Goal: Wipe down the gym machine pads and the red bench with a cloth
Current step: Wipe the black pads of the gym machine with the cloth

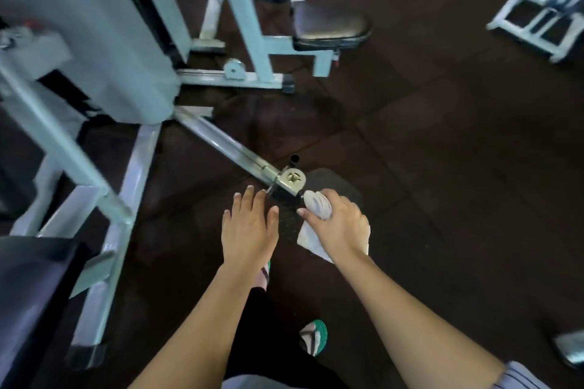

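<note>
One cloth [317,205] bunched inside right hand [339,223].

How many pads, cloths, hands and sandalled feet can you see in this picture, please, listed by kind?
Dark pads: 3 — seat pad, textured pad under the hands, pad at lower left
Cloths: 1 — white cloth
Hands: 2 — left hand, right hand
Feet in green sandals: 2 — one, another mostly hidden
Total: 8

Dark floor [442,142] under apparently pale-blue machine frames [249,41]
</note>
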The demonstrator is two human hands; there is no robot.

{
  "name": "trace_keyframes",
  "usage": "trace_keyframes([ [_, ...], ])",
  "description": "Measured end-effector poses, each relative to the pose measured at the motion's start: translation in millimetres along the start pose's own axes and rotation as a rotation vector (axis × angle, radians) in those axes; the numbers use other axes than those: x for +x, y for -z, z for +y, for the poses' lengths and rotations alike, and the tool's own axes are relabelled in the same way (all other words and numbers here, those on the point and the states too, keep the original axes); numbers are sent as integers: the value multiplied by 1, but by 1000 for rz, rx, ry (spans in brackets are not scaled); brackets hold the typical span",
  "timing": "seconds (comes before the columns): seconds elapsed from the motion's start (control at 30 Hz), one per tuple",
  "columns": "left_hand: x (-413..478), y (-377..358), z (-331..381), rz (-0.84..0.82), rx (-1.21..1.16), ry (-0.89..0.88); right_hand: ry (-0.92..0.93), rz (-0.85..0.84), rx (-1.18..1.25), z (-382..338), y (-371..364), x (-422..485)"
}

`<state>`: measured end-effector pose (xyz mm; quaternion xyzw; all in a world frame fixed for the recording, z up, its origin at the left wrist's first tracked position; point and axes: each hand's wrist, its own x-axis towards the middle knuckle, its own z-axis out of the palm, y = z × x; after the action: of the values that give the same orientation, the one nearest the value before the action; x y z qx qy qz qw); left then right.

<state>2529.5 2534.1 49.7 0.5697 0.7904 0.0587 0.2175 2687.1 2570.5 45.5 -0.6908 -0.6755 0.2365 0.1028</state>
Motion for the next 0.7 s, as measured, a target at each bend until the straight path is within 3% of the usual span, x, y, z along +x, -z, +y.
trace_keyframes([
  [0.27,76,-24,73,-67,42,-88,-117,29,34,61,29,74],
  [0.7,340,-22,181,-102,33,-123,-107,168,-1,75,66,346],
])
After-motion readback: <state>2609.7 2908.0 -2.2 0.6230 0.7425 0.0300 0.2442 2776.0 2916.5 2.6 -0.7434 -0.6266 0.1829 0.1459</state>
